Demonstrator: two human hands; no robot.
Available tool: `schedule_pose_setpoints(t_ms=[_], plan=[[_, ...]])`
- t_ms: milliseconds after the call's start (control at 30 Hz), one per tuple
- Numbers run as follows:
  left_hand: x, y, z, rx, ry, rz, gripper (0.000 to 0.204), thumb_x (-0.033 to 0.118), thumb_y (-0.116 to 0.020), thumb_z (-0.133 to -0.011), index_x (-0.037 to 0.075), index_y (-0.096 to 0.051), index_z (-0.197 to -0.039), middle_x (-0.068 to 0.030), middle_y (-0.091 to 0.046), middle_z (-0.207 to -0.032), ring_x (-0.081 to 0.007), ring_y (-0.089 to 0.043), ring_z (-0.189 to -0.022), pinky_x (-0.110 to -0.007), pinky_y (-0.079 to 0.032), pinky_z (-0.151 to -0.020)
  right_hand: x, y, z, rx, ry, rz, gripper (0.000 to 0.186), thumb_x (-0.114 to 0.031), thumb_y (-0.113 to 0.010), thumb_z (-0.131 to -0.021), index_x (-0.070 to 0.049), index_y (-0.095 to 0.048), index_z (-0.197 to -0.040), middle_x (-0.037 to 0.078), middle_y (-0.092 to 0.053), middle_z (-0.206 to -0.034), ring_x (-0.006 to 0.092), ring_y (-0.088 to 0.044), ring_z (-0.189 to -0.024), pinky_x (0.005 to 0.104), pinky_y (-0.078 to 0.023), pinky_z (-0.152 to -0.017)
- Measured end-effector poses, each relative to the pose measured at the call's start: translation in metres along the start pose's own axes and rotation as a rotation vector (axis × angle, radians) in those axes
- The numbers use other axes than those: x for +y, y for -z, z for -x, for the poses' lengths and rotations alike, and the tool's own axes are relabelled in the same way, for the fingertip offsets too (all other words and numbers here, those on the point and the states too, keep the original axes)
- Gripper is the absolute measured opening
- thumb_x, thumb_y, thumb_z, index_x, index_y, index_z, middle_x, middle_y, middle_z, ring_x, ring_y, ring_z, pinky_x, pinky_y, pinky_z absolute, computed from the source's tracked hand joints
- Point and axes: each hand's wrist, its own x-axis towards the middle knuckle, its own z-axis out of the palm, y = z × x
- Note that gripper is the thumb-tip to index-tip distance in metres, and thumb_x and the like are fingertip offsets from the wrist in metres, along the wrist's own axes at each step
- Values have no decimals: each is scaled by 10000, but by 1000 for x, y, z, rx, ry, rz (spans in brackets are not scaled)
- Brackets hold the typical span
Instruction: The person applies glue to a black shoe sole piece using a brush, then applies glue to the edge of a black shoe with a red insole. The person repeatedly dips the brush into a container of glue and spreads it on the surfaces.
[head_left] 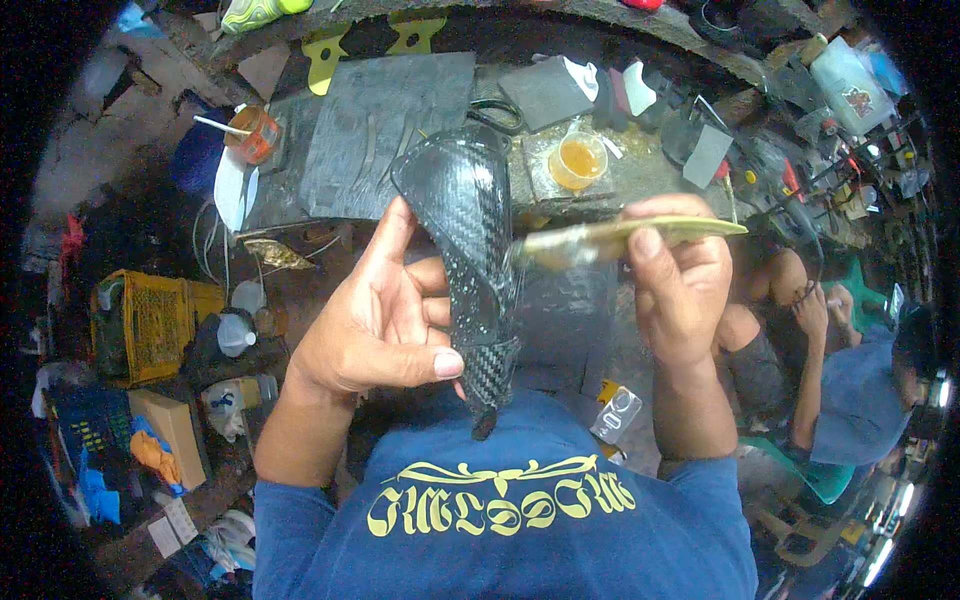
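A glossy black curved piece with carbon-weave surface and speckled lower part (470, 200) stands upright in my left hand (365, 325), thumb at its lower edge and fingers behind it. My right hand (675, 290) pinches a brush with a yellow-green handle (710, 227); its blurred bristle end points left, at the piece's right edge, apparently touching it. Behind them on the workbench (530, 205) are a clear cup of amber liquid (578, 160) and a dark flat board (360, 120).
An orange cup with a white stick (252, 140) sits at the bench's left. Black scissors (500, 112) lie behind the piece. A yellow crate (140, 325) is at left. At right, a co-worker in a grey-blue shirt (855, 400) works with both hands close to my right arm.
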Motion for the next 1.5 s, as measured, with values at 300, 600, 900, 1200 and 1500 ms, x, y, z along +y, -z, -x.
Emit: schedule_pose_setpoints(t_ms=[300,600,900,1200,1500], plan=[[11,16,-23,5,20,-266,975,-31,-665,-836,129,-25,-1554,-144,-489,-1345,-168,-580,-1082,-315,-488,-872,18,17,-8,277,104,-130,291,-199,-689,-913,-2,-599,-1108,89,-666,-960,166,-635,-843,295,-505,-753],[34,10,-73,197,-25,-345,401,179,-614,-964,96,-438,-1314,-6,-601,-1073,-98,-596,-898,-278,-490,-769,18,38,-6,370,146,-190,210,-139,-643,-939,-11,-599,-1100,66,-667,-923,143,-613,-806,275,-471,-732],[90,-1,-95,118,-135,-1078,178,48,-737,-852,4,-675,-1013,-1,-672,-855,-79,-603,-769,-266,-515,-722,29,73,10,527,110,-103,211,-137,-630,-950,-15,-590,-1117,67,-659,-961,132,-623,-833,257,-478,-710],[113,9,-72,75,10,-884,213,23,-667,-900,-15,-579,-1090,-75,-641,-951,-134,-648,-810,-287,-580,-718,54,83,20,534,51,-138,225,-132,-634,-951,-9,-586,-1133,70,-657,-995,138,-625,-844,263,-488,-724],[104,30,-69,249,-73,-516,167,120,-674,-919,26,-624,-1047,-59,-661,-1023,-173,-681,-901,-333,-596,-769,48,101,19,599,57,-85,247,-148,-658,-940,0,-590,-1127,75,-673,-968,145,-642,-822,255,-486,-706]])
